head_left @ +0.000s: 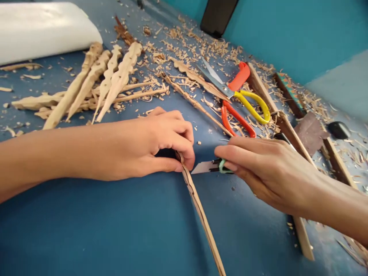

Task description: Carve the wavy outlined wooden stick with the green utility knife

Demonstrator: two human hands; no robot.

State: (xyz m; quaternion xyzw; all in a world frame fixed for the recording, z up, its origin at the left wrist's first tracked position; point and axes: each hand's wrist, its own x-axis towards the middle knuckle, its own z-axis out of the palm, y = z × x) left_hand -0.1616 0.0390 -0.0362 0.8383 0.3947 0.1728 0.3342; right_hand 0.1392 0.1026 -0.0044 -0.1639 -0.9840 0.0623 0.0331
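My left hand (166, 143) pinches the upper end of a thin wooden stick (202, 214) between thumb and fingers. Dark wavy lines run along the stick, which slants down toward the bottom edge of the view. My right hand (267, 168) is closed around a utility knife (205, 167) with a light green band or cord near its blade. The blade points left, its tip close beside the stick just below my left fingertips; whether it touches the wood I cannot tell. Most of the knife's handle is hidden by my right hand.
Carved wooden pieces (117, 82) lie piled at the left, near a white rounded object (43, 30). Scissors (218, 82), red-handled pliers (238, 119) and another stick (198, 105) lie ahead among shavings. Wooden strips (290, 128) and a dark phone-like slab (218, 17) are farther right and back.
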